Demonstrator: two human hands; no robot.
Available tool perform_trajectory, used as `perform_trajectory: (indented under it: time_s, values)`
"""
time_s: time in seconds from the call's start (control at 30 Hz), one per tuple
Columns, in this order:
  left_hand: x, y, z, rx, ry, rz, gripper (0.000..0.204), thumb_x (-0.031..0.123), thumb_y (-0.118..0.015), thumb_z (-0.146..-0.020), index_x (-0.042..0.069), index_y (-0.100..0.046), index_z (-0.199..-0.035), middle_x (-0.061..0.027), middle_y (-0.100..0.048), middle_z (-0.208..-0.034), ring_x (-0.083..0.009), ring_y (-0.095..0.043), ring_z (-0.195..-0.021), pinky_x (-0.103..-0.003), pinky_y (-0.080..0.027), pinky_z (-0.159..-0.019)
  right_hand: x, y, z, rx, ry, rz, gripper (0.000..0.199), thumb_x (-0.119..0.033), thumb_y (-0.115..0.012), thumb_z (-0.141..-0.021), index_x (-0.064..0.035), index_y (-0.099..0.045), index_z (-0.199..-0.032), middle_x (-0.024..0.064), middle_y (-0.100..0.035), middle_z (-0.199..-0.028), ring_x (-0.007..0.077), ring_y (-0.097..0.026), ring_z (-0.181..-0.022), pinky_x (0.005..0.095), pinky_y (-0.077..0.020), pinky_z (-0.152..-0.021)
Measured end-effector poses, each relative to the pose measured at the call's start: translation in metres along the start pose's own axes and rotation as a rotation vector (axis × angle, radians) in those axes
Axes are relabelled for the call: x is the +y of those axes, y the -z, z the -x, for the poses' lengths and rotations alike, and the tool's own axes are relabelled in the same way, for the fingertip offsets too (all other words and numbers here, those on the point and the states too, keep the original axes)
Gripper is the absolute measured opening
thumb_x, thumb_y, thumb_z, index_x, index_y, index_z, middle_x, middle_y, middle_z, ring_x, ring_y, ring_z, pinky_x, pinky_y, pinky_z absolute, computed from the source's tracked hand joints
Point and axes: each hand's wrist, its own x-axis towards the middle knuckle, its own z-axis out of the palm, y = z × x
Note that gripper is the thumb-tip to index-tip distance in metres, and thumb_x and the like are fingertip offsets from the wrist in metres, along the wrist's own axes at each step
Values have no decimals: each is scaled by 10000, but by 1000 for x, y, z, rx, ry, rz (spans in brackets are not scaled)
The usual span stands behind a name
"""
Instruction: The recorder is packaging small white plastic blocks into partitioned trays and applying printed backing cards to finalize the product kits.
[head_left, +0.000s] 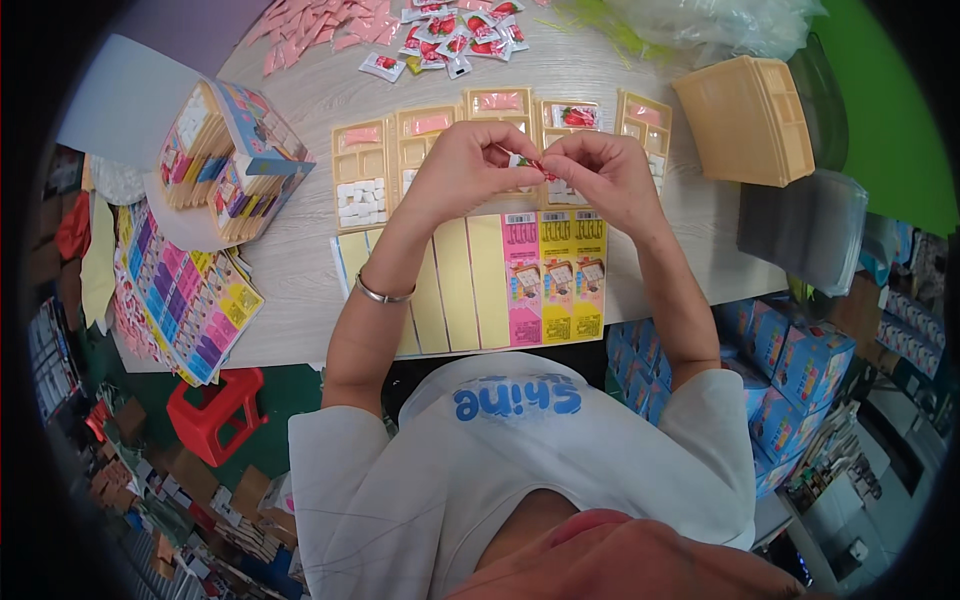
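Left hand [468, 172] and right hand [606, 178] both pinching a small strawberry-print sachet [519, 160]. Beige compartment trays [372, 163] beneath the hands; sachet pile [441, 32] beyond, printed cards [558, 285] nearer the body.

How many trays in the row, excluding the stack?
5. Left to right: leftmost tray, second tray, middle tray, fourth tray, rightmost tray. Left hand and right hand partly cover some; any underneath would be hidden.

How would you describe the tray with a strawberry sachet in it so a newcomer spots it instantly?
On the pale table, five beige compartment trays lie in a row. Take the fourth tray from the left, partly hidden by the right hand. Its top compartment alone shows a strawberry sachet; the others show pink sachets.
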Motion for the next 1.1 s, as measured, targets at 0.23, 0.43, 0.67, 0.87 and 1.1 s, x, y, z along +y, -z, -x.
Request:
perform_trajectory:
  time_s: [0.23,0.43,0.67,0.87,1.1]
  values:
    - [-11,-30,-4,73,-17,239,183,-17,-767,-869,-30,-714,-1043,-75,-738,-914,-102,-712,-839,-221,-580,-784,14,1,29,194,-34,-136,172,-110,-739,-926,20,-743,-1038,-3,-705,-799,29,-594,-694,189,-466,-604]
    - [-27,0,-25,505,-255,273,276,-34,-759,-857,-15,-693,-1124,-66,-728,-997,-71,-662,-845,-212,-558,-742,33,92,5,619,38,109,185,-142,-697,-963,10,-732,-1063,-17,-691,-799,35,-592,-724,188,-448,-632]
    - [-24,88,-63,829,-315,-546,337,180,-819,-836,82,-740,-1148,-35,-730,-984,-113,-651,-767,-271,-528,-701,22,69,-9,907,-12,1283,254,-275,-751,-891,-68,-732,-1039,113,-710,-874,275,-702,-804,405,-548,-712]
    - [-18,84,-97,784,-259,-1180,421,446,-797,-820,69,-777,-1006,-103,-711,-886,-288,-680,-829,-405,-538,-744,-16,25,-76,535,286,1004,179,-273,-712,-905,-127,-746,-1002,84,-724,-926,318,-700,-856,430,-559,-756]
    - [-9,89,-60,739,-184,-726,313,302,-815,-851,44,-772,-1022,-49,-699,-770,-138,-618,-658,-283,-503,-636,-17,-33,-189,330,18,1170,272,-364,-683,-884,-111,-781,-887,149,-750,-888,344,-730,-843,436,-580,-748]
